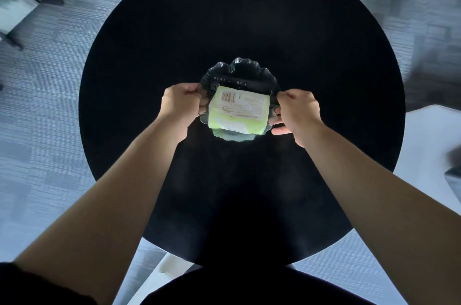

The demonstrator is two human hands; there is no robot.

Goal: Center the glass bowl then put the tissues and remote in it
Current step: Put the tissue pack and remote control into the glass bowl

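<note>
My left hand (180, 102) is pinched on the left rim of the glass bowl (243, 69), and my right hand (298, 108) is pinched on the right rim — thumbs on top, fingers curled under the scalloped edge, one right finger sticking out flat below it. So the bowl sits squarely between my two hands, gripped on both sides.

Inside it, the pack of tissues (239, 111) lies nearest me, pale green and white with its barcode facing up, filling most of the bowl. Just beyond it, along the far side, lies the dark remote (230, 82), its small buttons barely showing against the glass.

Both things look to be in, so I judge the loading done. The bowl rests close to the middle of the round black table (324, 30), perhaps slightly toward me — what seems left is a last nudge to centre it, if any, and letting go. Whether it is lifted or resting, I cannot tell.
</note>
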